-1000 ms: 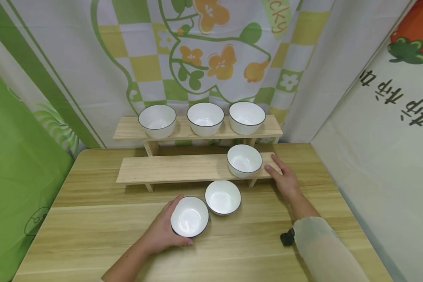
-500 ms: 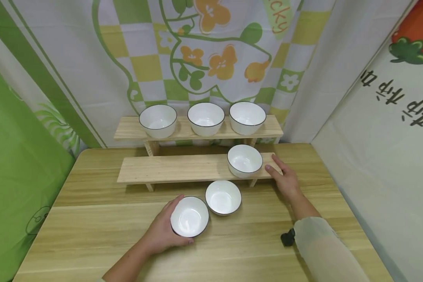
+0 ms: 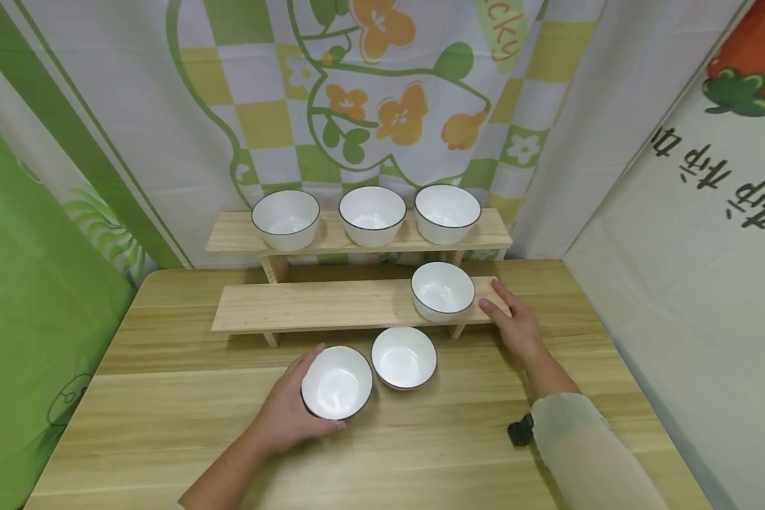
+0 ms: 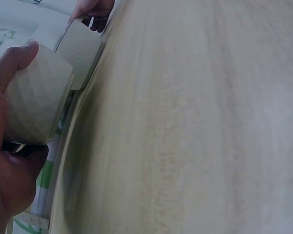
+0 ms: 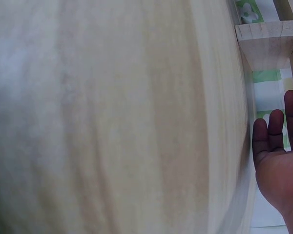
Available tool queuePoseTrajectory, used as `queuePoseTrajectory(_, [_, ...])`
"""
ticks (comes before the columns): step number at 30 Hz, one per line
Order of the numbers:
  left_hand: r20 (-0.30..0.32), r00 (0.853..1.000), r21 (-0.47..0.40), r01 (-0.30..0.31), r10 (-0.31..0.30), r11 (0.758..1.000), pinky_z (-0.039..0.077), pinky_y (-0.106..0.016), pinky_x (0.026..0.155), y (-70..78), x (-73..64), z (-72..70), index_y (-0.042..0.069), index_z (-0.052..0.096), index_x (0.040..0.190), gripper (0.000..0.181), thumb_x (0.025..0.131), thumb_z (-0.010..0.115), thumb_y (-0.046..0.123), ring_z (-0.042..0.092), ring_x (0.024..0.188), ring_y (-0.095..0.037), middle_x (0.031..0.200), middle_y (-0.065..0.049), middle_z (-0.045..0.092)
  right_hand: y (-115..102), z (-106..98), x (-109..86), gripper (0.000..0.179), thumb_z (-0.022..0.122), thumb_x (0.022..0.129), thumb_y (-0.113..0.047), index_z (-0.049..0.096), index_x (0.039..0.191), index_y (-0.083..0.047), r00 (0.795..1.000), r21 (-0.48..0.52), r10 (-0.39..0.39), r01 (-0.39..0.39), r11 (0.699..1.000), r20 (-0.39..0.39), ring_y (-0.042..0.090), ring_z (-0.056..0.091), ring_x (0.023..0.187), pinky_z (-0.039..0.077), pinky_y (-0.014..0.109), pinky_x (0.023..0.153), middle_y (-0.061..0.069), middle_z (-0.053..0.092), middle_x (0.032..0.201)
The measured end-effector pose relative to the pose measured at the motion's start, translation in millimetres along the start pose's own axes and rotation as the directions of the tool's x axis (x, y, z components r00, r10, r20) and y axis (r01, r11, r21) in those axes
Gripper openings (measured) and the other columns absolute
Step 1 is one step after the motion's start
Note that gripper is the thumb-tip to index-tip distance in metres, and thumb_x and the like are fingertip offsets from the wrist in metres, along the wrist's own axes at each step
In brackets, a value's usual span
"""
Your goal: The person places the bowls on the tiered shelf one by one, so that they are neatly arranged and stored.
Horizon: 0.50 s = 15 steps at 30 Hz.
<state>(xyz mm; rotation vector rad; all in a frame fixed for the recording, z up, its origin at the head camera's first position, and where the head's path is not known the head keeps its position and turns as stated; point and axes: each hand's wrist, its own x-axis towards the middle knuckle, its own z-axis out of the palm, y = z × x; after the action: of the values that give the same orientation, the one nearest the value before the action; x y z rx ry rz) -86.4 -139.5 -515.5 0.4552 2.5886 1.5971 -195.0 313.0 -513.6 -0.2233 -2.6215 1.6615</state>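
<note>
My left hand (image 3: 291,409) grips a white bowl (image 3: 336,383) with a dark rim from its left side, thumb at the near side and fingers at the far side. Faceted diamond relief covers the outside of this bowl (image 4: 39,92) in the left wrist view, where it shows close over the tabletop. Just right of it a second white bowl (image 3: 404,358) stands on the table. My right hand (image 3: 516,326) rests at the right end of the lower wooden shelf (image 3: 312,306), beside a bowl (image 3: 443,290) standing there. Its fingers (image 5: 275,131) look straight in the right wrist view.
Three more white bowls, one at the left (image 3: 285,219), one in the middle (image 3: 372,215) and one at the right (image 3: 448,214), line the upper shelf (image 3: 229,232). A patterned curtain (image 3: 268,127) hangs behind. The wooden table (image 3: 166,425) stretches out in front.
My left hand and its bowl have shifted slightly up and to the left in the head view, widening the gap to the second bowl. My right hand has stayed in place.
</note>
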Motion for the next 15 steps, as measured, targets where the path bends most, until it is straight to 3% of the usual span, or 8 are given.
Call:
queuePoseTrajectory(4, [-0.007, 1.000, 0.002, 0.021, -0.021, 1.000, 0.043, -0.059, 0.108, 3.7, 2.3, -3.8, 0.027, 0.036, 0.161, 0.129, 0.052, 0.105, 0.042, 0.054, 0.132, -0.035, 0.154, -0.013, 0.046, -1.6, -1.1, -1.9, 0.077, 0.068, 0.096, -0.058, 0.038, 0.161, -0.030, 1.000, -0.018, 0.002, -0.002, 1.000, 0.005, 0.031, 0.014, 0.158, 0.014, 0.052, 0.127, -0.003, 0.028, 0.168])
queuePoseTrajectory(15, [-0.028, 0.999, 0.009, 0.044, -0.044, 0.999, 0.043, -0.059, 0.109, 21.9, 17.0, -8.0, 0.021, 0.037, 0.161, 0.130, 0.052, 0.106, 0.035, 0.052, 0.135, -0.034, 0.157, -0.007, 0.045, -1.5, 0.0, -1.0, 0.078, 0.068, 0.096, -0.059, 0.038, 0.162, -0.029, 1.000, -0.024, 0.014, -0.014, 1.000, 0.004, 0.031, 0.015, 0.157, 0.015, 0.052, 0.127, -0.002, 0.028, 0.168])
